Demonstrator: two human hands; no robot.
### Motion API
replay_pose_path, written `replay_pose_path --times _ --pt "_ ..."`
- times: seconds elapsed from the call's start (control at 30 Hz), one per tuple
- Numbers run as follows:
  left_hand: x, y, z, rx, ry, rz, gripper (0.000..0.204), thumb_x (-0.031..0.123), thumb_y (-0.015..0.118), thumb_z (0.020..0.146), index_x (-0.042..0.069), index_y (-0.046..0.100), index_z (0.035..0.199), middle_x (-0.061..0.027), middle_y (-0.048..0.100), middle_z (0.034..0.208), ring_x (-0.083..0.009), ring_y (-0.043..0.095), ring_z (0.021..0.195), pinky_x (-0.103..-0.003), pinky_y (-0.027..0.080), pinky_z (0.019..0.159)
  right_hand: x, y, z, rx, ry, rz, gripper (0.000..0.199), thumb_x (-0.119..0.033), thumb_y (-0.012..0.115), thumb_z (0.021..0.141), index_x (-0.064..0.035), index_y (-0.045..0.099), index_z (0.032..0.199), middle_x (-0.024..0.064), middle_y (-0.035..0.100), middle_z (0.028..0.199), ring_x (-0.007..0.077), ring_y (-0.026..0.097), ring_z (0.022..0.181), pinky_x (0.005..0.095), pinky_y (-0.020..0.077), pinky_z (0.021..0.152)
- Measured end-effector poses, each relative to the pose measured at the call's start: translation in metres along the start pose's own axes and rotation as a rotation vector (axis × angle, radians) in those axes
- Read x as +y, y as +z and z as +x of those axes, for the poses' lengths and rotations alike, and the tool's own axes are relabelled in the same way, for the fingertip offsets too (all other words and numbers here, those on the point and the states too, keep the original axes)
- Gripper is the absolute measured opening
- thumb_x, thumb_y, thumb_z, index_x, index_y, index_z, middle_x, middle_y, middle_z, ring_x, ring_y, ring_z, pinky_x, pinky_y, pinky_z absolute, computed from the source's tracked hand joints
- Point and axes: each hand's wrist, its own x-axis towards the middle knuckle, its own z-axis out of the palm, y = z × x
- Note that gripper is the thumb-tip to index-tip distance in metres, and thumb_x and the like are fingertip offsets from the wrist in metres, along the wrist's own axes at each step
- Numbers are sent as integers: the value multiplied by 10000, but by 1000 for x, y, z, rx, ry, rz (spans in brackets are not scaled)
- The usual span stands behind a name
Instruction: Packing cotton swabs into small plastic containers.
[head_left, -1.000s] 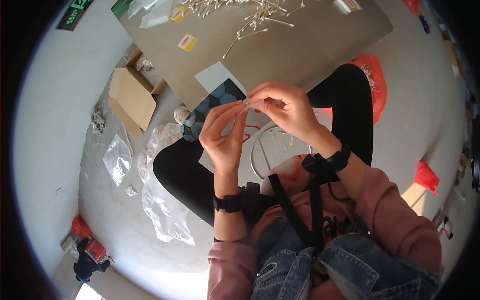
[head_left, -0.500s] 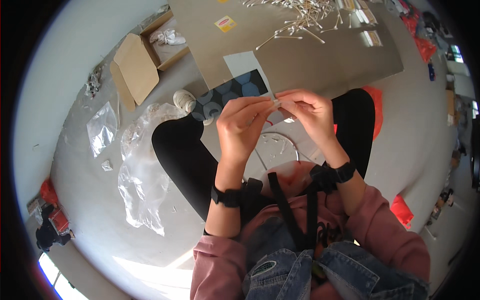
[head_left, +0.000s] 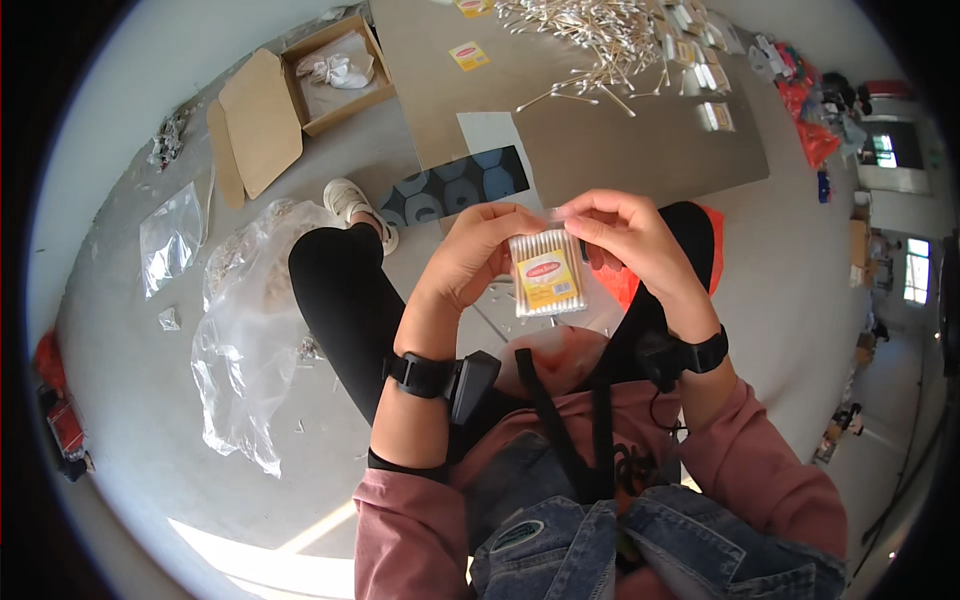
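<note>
I hold a small clear packet of cotton swabs (head_left: pixel 546 272) with a yellow label upright in front of me. My left hand (head_left: pixel 478 252) grips its left side. My right hand (head_left: pixel 622 232) pinches its top right corner. Both wrists carry black bands. Beyond my hands a grey board (head_left: pixel 640 150) lies on the floor, with a heap of loose cotton swabs (head_left: pixel 590 30) at its far end and several small packets (head_left: pixel 700 70) beside the heap.
An open cardboard box (head_left: pixel 335 70) with its flap stands at the far left. Clear plastic bags (head_left: pixel 245 320) lie on the floor left of my black-clad leg (head_left: pixel 350 300). A dark patterned mat (head_left: pixel 460 185) sits by my white shoe (head_left: pixel 352 200). Red bags (head_left: pixel 810 120) lie far right.
My hands have come closer and lower in view, and the packet now faces me upright with its label showing. The view has swung, shifting the box and board.
</note>
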Motion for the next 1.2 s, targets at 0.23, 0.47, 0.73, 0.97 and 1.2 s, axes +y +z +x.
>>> replay_pose_path --times 0.23,0.47,0.73,0.97,1.2 --pt "-25 -1 0 -178 -178 -554 219 154 599 932 -28 641 1048 -158 705 977 -239 727 880 -346 635 720 -1 11 -23 156 -521 -367 480 -22 669 863 -94 590 1331 75 580 1375 218 571 1234 342 492 954" --pt "-35 6 2 -365 -103 -767 350 224 502 1025 -38 522 1256 -180 653 1151 -282 691 1047 -403 620 840 -7 28 -18 -4 -646 -468 589 0 787 693 -90 650 1259 79 590 1385 326 418 1410 506 268 1181" --pt "-39 6 3 -388 -102 -823 378 257 414 1067 -47 494 1277 -196 622 1194 -299 684 1059 -398 631 845 0 27 -11 29 -709 -455 305 -31 823 694 -140 762 972 52 675 1257 290 499 1348 516 250 1181" --pt "-38 10 4 -310 -98 -729 381 266 418 1065 -37 506 1278 -192 630 1187 -293 682 1067 -402 623 859 3 21 -9 34 -708 -410 301 -51 834 695 -132 763 976 64 679 1244 290 501 1344 516 254 1177" --pt "-39 15 3 -269 -125 -670 340 267 452 1055 -13 554 1218 -155 657 1130 -258 696 1024 -393 622 807 4 18 -10 42 -704 -399 310 -53 837 691 -130 763 983 59 679 1248 292 507 1339 518 249 1175"
